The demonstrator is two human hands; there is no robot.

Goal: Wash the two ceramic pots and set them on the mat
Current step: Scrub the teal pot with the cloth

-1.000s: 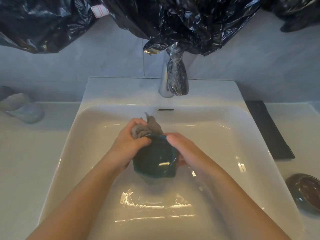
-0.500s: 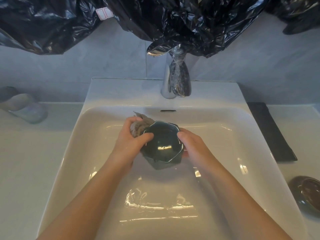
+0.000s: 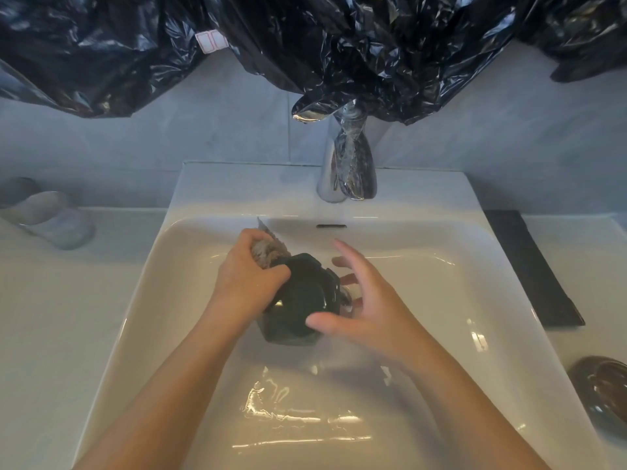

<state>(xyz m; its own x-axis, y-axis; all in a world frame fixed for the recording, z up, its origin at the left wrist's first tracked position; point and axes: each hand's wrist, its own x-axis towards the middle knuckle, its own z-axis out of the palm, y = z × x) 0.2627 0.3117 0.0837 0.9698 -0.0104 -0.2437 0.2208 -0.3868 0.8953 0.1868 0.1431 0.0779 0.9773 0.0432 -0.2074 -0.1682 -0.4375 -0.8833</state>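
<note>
2 ceramic pots are counted: 1 dark green pot (image 3: 302, 300) in the middle of the sink (image 3: 237, 191), and 1 brown pot (image 3: 602, 391) on the surface (image 3: 51, 317) at the near right. 1 dark mat (image 3: 532, 266) is laid right of the sink, and 1 tap (image 3: 346, 167) is set at its far rim. 1 grey cloth (image 3: 269, 254) is gripped in the curled fingers of the left hand (image 3: 247, 283) and pressed against the green pot's left side. The right hand (image 3: 373, 310) is held just right of that pot, fingers spread and straight; its thumb possibly touches the pot, but blur hides this.
</note>
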